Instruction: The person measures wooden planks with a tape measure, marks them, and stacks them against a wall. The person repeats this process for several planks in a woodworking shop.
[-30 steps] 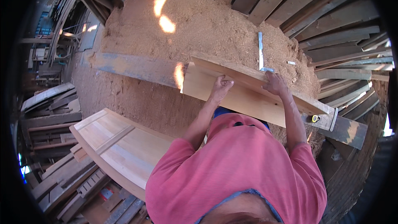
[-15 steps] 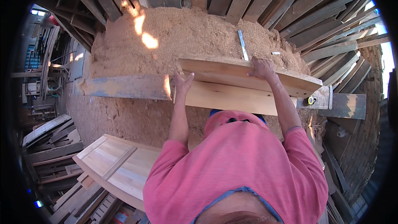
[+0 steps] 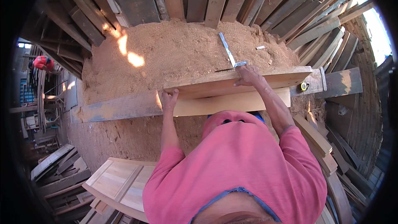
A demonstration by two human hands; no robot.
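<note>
A wooden board (image 3: 215,88) stands tilted on its edge in front of me. My left hand (image 3: 168,100) clasps its left end, thumb on the near side and the other fingers mostly hidden. Over the top edge, right of the middle, my right hand (image 3: 248,76) grips the same board with bent fingers. Below it a second, paler board (image 3: 232,103) lies flat on a long worn plank (image 3: 116,108). Just beyond my right hand, a metal try square (image 3: 226,49) lies on the sawdust, its blade pointing away.
A yellow and black tape measure (image 3: 304,86) sits on the plank's right part. Sawdust (image 3: 174,49) covers the ground. Many planks (image 3: 195,0) lean along the far side. A panelled door piece (image 3: 120,178) lies at lower left; stacked timber (image 3: 317,137) is at right. A person in red (image 3: 43,63) is far left.
My left hand has closed from spread fingers onto the board's left end. The board's right end has swung slightly away from me. The view has shifted, and the try square's base now shows.
</note>
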